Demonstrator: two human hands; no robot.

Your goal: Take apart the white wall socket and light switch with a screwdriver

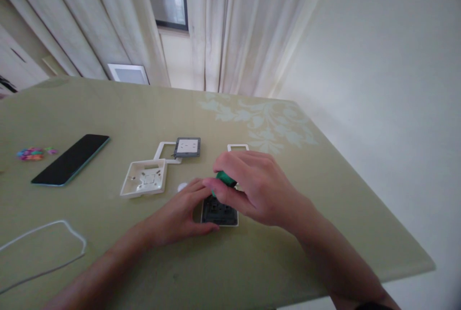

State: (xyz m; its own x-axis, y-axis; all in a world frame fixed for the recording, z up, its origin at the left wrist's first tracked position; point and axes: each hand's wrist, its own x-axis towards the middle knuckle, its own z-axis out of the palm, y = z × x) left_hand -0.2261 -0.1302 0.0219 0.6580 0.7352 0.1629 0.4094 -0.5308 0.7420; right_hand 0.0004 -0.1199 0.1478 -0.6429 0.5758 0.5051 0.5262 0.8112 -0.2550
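Observation:
A square wall plate (220, 213) lies on the table with its dark back up and a white rim showing along its edge. My left hand (185, 211) grips its left side, thumb along the near edge and fingers at the far edge. In my closed right hand (254, 183) is a green-handled tool, which looks like a screwdriver (225, 178), held over the far part of the plate. Its tip is hidden behind my fingers. A small white round piece (182, 187) sits just beyond my left hand.
A white back box (144, 178), a white frame (161, 150) and a grey-edged socket module (188, 147) lie to the left. Another white frame (237, 147) is beyond my right hand. Farther left are a phone (72, 160), colourful small pieces (33, 153) and a white cable (43, 227).

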